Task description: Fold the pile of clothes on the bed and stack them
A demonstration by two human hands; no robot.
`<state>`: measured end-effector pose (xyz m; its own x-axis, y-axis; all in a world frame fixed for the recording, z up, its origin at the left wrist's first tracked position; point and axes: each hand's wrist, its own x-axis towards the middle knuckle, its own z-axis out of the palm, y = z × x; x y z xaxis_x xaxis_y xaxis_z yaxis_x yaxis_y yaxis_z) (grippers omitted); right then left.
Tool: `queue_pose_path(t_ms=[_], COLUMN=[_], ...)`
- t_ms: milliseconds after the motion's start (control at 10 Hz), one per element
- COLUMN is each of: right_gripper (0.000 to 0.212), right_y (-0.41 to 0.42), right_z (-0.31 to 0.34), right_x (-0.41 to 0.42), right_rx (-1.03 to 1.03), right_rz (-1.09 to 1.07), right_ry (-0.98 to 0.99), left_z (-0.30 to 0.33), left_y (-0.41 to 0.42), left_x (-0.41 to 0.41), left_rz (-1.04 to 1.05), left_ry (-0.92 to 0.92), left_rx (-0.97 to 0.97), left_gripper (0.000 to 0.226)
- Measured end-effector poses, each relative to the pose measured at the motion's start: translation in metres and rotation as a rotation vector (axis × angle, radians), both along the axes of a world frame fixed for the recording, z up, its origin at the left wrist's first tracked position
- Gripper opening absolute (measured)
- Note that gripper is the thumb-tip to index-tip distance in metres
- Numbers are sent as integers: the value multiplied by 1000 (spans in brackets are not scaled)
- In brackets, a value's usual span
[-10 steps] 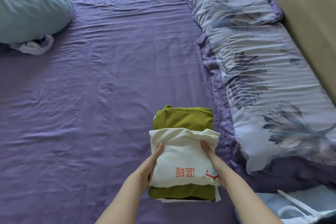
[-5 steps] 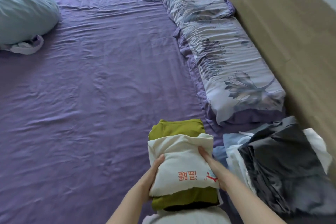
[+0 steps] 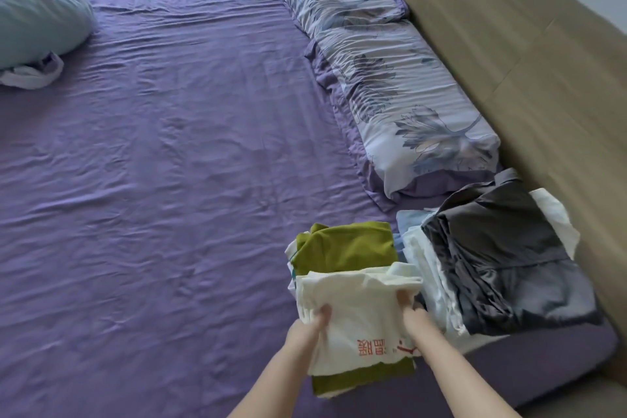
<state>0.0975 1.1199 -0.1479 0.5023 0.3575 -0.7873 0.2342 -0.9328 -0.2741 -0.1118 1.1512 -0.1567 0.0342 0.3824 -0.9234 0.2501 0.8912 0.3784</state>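
A small stack of folded clothes is held above the purple bed sheet [image 3: 169, 180]: a cream shirt with red print [image 3: 363, 322] on top, a folded olive-green garment [image 3: 342, 248] under it, and a white edge showing below. My left hand [image 3: 310, 326] grips the stack's left side and my right hand [image 3: 412, 312] grips its right side, thumbs on the cream shirt. Just to the right lies a second stack [image 3: 502, 261] topped by a dark grey garment over white and pale blue pieces.
Two floral pillows [image 3: 390, 78] line the bed's right side against a tan headboard [image 3: 509, 44]. A pale blue bundle [image 3: 37, 13] with a white strap lies at the far left. The bed's near right corner is beside the grey stack.
The view has swung right and the held stack has moved right with both hands, now close beside the dark grey stack, which has come fully into view.
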Motion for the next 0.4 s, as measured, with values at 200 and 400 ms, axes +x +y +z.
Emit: queue_pose_path(t_ms=[200, 400], right_gripper=[60, 63], right_y=[-19, -39], right_z=[30, 95], right_x=[-13, -22], right_rx=[102, 202], right_rz=[232, 661], right_ry=[-135, -183], left_z=[28, 99], left_y=[-10, -12], left_x=[-6, -16], left_rz=[-172, -637], left_ry=[115, 377], left_rx=[144, 450], left_gripper=[50, 49])
